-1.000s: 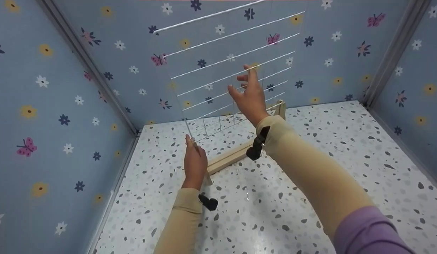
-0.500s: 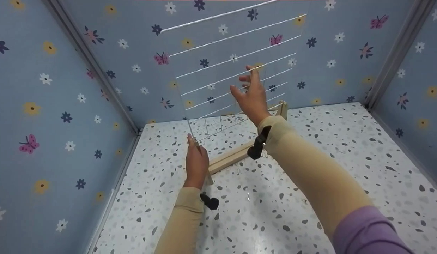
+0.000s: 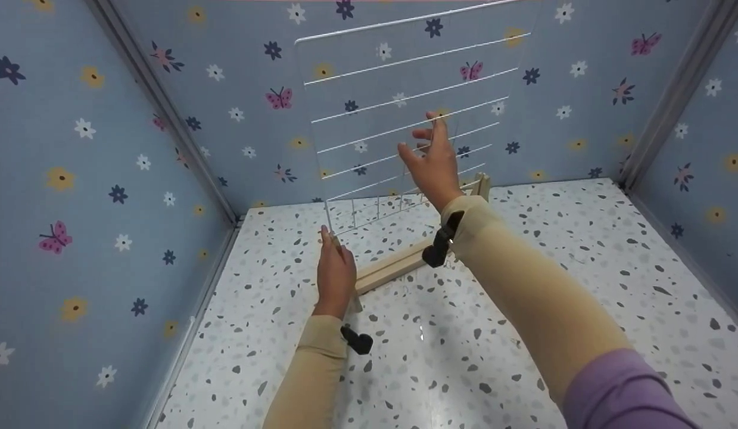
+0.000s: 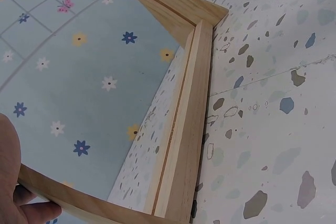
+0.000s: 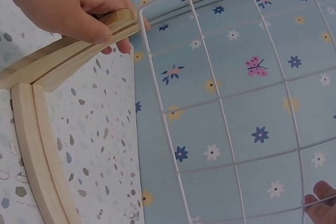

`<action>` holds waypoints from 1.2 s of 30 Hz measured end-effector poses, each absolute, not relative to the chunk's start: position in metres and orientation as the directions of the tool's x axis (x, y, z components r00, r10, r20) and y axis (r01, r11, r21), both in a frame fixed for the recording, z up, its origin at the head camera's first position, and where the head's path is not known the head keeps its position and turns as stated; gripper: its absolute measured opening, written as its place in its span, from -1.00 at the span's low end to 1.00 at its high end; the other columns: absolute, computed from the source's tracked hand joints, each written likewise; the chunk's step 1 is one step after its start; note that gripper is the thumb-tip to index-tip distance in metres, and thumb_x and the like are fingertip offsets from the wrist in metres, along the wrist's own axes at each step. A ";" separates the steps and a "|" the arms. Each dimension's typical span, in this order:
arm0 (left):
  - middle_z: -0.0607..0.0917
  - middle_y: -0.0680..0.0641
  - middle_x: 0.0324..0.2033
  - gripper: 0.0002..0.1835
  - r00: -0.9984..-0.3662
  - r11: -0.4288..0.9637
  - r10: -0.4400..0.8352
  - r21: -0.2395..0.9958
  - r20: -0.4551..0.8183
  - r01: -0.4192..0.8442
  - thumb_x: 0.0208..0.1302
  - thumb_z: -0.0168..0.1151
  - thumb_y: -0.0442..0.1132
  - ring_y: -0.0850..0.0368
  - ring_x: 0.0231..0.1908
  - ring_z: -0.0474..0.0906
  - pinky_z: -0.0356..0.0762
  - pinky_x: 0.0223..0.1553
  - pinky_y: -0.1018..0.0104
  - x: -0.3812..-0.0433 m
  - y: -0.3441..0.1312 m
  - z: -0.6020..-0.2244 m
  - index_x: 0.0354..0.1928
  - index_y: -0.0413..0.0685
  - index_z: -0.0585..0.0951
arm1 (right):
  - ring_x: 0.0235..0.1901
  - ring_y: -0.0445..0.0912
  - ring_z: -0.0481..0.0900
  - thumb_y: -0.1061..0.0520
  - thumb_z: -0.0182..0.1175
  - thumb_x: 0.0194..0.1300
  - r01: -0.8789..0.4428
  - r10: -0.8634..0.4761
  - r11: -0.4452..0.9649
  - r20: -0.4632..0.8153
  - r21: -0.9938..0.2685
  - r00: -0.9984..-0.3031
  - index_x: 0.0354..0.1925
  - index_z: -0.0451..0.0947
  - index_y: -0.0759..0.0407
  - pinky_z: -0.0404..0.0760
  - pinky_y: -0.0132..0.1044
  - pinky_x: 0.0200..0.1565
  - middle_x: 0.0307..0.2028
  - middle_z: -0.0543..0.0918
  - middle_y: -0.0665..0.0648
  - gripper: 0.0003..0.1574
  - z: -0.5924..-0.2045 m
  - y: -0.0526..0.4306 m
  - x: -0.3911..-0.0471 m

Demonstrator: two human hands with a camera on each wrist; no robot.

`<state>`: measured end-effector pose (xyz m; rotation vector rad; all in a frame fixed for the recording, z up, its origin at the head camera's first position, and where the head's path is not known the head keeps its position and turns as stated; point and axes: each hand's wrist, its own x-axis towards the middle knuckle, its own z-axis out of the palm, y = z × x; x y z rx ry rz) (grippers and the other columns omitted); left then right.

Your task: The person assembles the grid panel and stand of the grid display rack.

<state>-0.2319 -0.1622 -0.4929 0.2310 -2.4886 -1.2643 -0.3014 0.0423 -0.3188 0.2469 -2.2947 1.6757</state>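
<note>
A white wire grid panel [image 3: 374, 134] stands tilted above a pale wooden base [image 3: 398, 265], whose pieces have a groove along them. My left hand [image 3: 336, 277] grips the base's near end piece, by the panel's lower left corner. In the right wrist view, the fingers of this hand [image 5: 79, 11] wrap that grooved end piece [image 5: 63, 61], with the panel's corner at its tip. My right hand [image 3: 434, 164] holds the panel around its middle, the index finger and thumb at separate wires. Only its fingertips [image 5: 320, 208] show in the right wrist view.
A blue flowered wall [image 3: 369, 71] rises close behind the panel. Other walls stand at left [image 3: 106, 238] and right [image 3: 702, 149]. Speckled white floor [image 3: 464, 369] lies under the base. The base's far end piece [image 4: 173, 9] stands near the back wall.
The panel's upper left corner has shifted right in the head view, so the panel leans less to the left. My right hand has moved slightly right with it; the left keeps its grip.
</note>
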 end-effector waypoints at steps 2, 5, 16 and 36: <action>0.29 -0.19 0.48 -0.28 -0.932 0.587 -0.291 0.810 0.218 0.006 0.62 -0.14 -0.16 -0.11 0.33 0.41 0.49 0.20 -0.02 -0.232 -0.162 -0.494 0.64 0.02 -0.19 | 0.24 -0.09 0.46 -0.10 0.28 0.41 -0.297 0.040 0.313 0.325 -0.902 -0.945 0.54 -0.01 -0.20 0.56 -0.23 0.18 0.29 0.46 0.00 -0.06 -0.318 0.042 -0.301; 0.22 -0.18 0.52 -0.28 -0.935 0.581 -0.292 0.814 0.202 -0.005 0.62 -0.15 -0.14 -0.14 0.37 0.35 0.45 0.25 -0.04 -0.230 -0.162 -0.495 0.64 0.02 -0.20 | 0.24 -0.09 0.46 -0.12 0.27 0.41 -0.289 0.050 0.318 0.321 -0.903 -0.946 0.54 -0.02 -0.19 0.56 -0.24 0.18 0.28 0.46 0.00 -0.06 -0.316 0.042 -0.301; 0.22 -0.20 0.51 -0.29 -0.935 0.598 -0.290 0.802 0.205 -0.010 0.62 -0.17 -0.14 -0.17 0.38 0.34 0.40 0.30 -0.04 -0.230 -0.161 -0.494 0.64 -0.03 -0.19 | 0.26 -0.10 0.45 -0.13 0.26 0.42 -0.292 0.049 0.316 0.323 -0.903 -0.945 0.55 -0.04 -0.20 0.56 -0.23 0.18 0.29 0.45 0.01 -0.05 -0.317 0.043 -0.302; 0.20 -0.19 0.52 -0.29 -0.941 0.593 -0.291 0.805 0.176 -0.033 0.62 -0.17 -0.13 -0.15 0.43 0.27 0.33 0.35 -0.04 -0.229 -0.162 -0.492 0.64 -0.02 -0.18 | 0.27 -0.11 0.45 -0.13 0.27 0.42 -0.288 0.038 0.364 0.323 -0.886 -0.946 0.56 -0.05 -0.18 0.54 -0.26 0.18 0.31 0.45 -0.01 -0.03 -0.323 0.038 -0.303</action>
